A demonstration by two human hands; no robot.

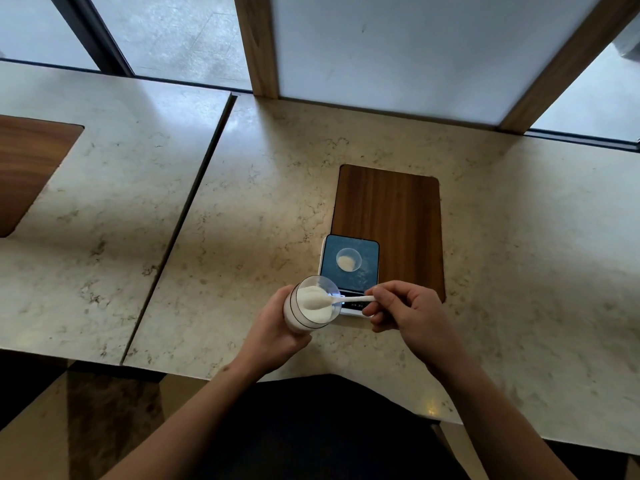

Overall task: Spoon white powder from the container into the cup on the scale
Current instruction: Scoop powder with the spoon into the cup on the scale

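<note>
My left hand (273,327) holds a clear container (304,310) of white powder, tilted toward the right, just left of the scale. My right hand (405,313) pinches the handle of a white plastic spoon (349,299). The spoon's bowl sits inside the container mouth, heaped with powder. A small digital scale (367,268) with a dark blue platform lies on the counter. A small clear cup (348,259) stands on the platform with a little white powder in its bottom.
A dark wooden inlay panel (391,216) lies under and behind the scale in the marble counter (242,220). A seam (180,223) divides the counter from a left section with another wooden panel (27,168). Wooden posts and frosted panels stand behind.
</note>
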